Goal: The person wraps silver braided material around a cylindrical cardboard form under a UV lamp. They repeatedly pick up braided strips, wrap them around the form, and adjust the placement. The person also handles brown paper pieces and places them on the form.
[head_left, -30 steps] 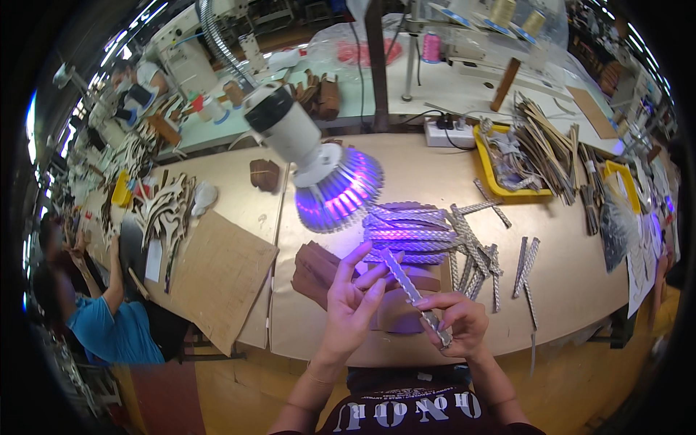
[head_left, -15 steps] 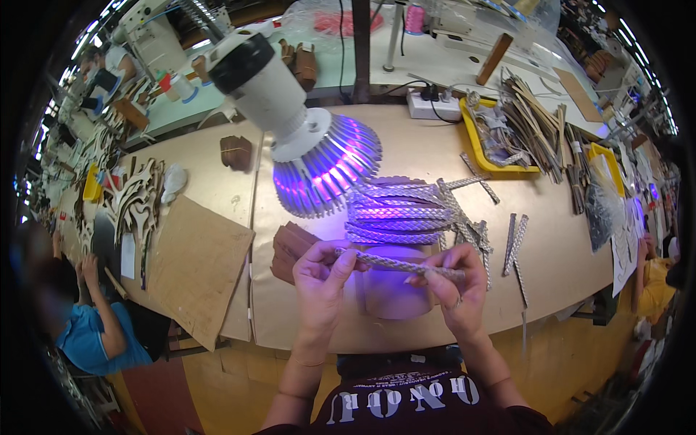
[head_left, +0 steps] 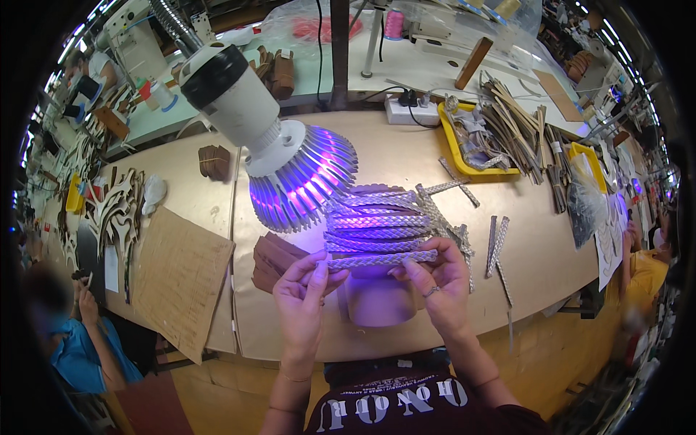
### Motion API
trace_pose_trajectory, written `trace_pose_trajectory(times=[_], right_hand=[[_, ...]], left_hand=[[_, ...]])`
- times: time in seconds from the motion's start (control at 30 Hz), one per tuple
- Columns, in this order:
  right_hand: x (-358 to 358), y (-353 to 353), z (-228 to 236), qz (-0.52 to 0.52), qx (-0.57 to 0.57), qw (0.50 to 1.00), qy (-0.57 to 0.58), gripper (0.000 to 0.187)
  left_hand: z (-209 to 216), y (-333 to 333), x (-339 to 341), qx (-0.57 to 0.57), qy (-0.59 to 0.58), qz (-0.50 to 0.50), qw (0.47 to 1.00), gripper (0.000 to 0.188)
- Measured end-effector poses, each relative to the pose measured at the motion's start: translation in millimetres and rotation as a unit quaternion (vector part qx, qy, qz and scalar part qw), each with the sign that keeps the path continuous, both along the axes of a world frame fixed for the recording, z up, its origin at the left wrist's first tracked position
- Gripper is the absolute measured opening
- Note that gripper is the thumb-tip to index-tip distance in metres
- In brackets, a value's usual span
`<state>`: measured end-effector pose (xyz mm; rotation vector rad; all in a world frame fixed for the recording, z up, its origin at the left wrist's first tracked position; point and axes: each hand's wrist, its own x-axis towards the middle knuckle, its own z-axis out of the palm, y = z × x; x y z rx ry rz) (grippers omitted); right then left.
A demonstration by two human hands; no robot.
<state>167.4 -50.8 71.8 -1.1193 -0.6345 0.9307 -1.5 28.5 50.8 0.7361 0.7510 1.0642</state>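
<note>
A flat, light grey braided strap [head_left: 378, 259] is stretched level between my two hands under the purple light. My left hand [head_left: 303, 284] pinches its left end between thumb and fingers. At the other end, my right hand [head_left: 439, 281], with a ring on one finger, grips the strap the same way. Just beyond it lies a row of similar braided straps [head_left: 377, 220], side by side on a support mostly hidden beneath them. Below the held strap sits a tan rounded block or form [head_left: 382, 303], lit purple.
A large lamp [head_left: 301, 174] with a finned head hangs over the row's left end. Brown stacked pieces [head_left: 274, 262] lie beside my left hand. Loose braided strips [head_left: 498, 246] lie at right, a yellow tray [head_left: 478, 172] behind them. A brown board [head_left: 181, 279] lies at left.
The held strap has turned its broad braided face up and moved slightly away from me, close to the row of straps. The whole view has shifted a little.
</note>
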Motion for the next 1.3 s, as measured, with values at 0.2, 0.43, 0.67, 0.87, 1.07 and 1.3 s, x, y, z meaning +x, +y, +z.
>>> trace_pose_trajectory(times=[0.2, 0.43, 0.67, 0.87, 1.07, 1.3], right_hand=[[8, -6, 0, -0.018, -0.004, 1.0, -0.02, 0.018], [17, -23, 47, 0.09, -0.002, 0.996, -0.008, 0.017], [11, 1, 56, 0.161, -0.154, 0.826, -0.518, 0.016], [-1, 25, 33, 0.2, -0.16, 0.815, -0.52, 0.014], [4, 27, 29, 0.229, -0.158, 0.795, -0.539, 0.018], [9, 27, 23, 0.24, -0.11, 0.775, -0.574, 0.021]], left_hand=[[6, -9, -4, 0.024, 0.044, -0.095, 0.994, 0.022], [11, -47, -9, 0.333, 0.237, -0.202, 0.89, 0.021], [-36, -25, 7, 0.114, 0.266, 0.015, 0.957, 0.027], [-43, -32, 21, 0.156, 0.23, 0.05, 0.959, 0.023], [-42, -30, 17, 0.071, 0.117, -0.007, 0.991, 0.014], [-30, -30, 8, -0.046, -0.021, -0.054, 0.997, 0.038]])
